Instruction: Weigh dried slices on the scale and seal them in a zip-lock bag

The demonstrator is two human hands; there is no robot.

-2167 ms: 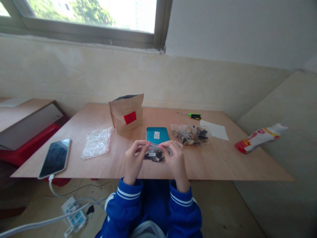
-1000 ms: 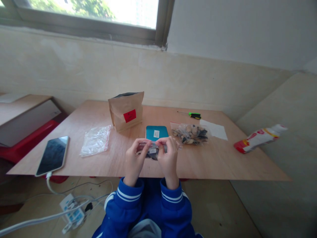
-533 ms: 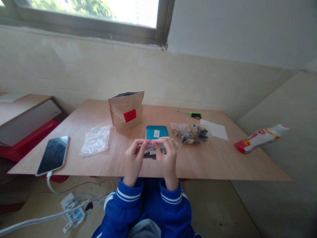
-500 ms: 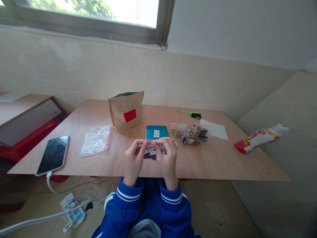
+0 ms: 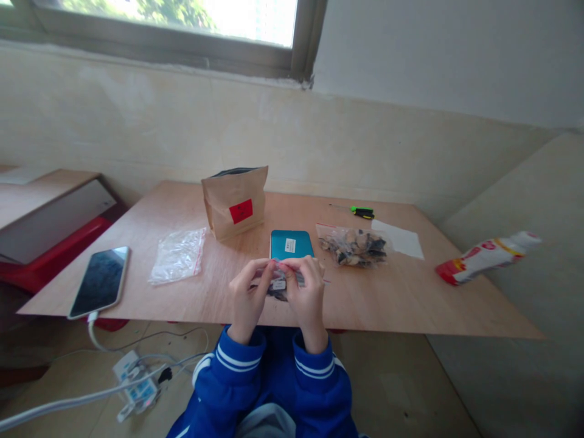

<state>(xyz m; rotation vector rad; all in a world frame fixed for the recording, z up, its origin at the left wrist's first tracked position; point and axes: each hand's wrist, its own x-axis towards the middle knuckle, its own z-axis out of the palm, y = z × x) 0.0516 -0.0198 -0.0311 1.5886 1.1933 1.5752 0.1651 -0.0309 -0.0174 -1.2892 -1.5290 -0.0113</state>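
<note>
Both hands pinch the top edge of a small clear zip bag (image 5: 278,286) with dark pieces and a white label in it. My left hand (image 5: 249,295) has thumb and forefinger pressed together on the edge. My right hand (image 5: 306,298) grips the same edge close beside it, the fingertips nearly touching. Much of the bag is hidden behind the fingers. Just beyond the hands lies a teal box (image 5: 292,244) with a white sticker. A clear bag of dried sliced pieces (image 5: 353,246) rests to the right of it.
A brown paper pouch (image 5: 236,204) with a red label stands at the back. Clear plastic bags (image 5: 177,257) and a charging phone (image 5: 100,281) lie left. Screwdrivers (image 5: 362,212), white paper (image 5: 399,239) and a red-and-white bottle (image 5: 486,258) are right. Below is a power strip (image 5: 137,386).
The view has shifted slightly. Both hands keep their pinch on the zip bag's edge, with small finger movement, and a bit more of the white label shows.
</note>
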